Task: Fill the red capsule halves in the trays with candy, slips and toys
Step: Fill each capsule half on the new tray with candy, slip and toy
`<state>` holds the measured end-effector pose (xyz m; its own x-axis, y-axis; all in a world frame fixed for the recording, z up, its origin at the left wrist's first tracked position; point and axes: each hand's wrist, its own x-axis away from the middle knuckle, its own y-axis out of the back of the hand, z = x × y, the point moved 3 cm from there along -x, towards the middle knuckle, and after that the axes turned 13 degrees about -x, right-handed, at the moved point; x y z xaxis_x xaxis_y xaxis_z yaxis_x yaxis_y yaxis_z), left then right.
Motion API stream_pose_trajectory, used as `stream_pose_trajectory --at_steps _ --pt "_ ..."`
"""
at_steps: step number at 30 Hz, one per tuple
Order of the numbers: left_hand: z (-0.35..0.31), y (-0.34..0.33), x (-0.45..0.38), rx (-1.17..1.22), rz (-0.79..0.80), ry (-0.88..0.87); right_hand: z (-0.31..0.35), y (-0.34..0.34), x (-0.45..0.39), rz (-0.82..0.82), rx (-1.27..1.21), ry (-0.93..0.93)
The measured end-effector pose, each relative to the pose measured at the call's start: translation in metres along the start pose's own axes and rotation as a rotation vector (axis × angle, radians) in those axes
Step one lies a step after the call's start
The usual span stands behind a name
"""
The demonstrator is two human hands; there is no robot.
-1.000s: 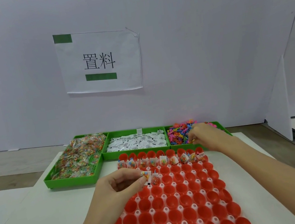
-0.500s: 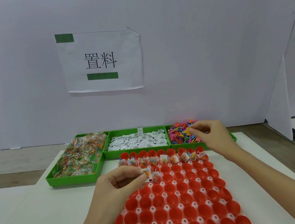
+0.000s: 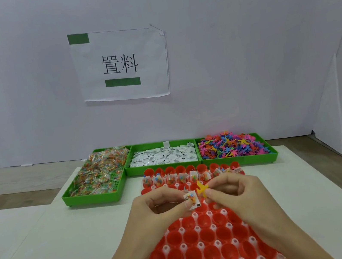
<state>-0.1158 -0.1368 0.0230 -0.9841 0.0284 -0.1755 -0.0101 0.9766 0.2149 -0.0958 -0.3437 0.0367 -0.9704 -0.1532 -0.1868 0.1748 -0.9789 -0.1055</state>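
Red capsule halves [image 3: 206, 236] sit in a tray on the white bench [image 3: 50, 251], the far row already filled. Above them the left hand [image 3: 156, 208] pinches a candy packet with slip [image 3: 191, 198], grip clenched on it; the right hand [image 3: 235, 193] pinches a yellow toy [image 3: 200, 188], touching the packet.

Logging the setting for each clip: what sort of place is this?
Probably a small hand-assembly or packing workstation. A white table holds a tray of red capsule halves, three green bins of candy, slips and toys sit behind, and a printed paper sign hangs on the plain partition wall.
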Motion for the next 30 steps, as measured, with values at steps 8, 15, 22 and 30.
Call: stream_pose_trajectory --at_steps 8,15,22,30 --pt "0.003 -0.001 -0.001 -0.064 0.017 -0.031 -0.009 -0.009 0.009 0.15 0.177 0.065" --pt "0.004 -0.003 0.0 -0.172 -0.017 -0.087 -0.012 -0.006 0.012 0.172 0.25 0.075" --pt "-0.001 -0.005 0.001 -0.308 -0.072 -0.227 -0.011 -0.001 0.006 0.141 0.249 0.106" --pt "-0.012 -0.017 -0.028 -0.525 -0.163 -0.327 0.004 0.01 -0.032 0.126 0.359 0.091"
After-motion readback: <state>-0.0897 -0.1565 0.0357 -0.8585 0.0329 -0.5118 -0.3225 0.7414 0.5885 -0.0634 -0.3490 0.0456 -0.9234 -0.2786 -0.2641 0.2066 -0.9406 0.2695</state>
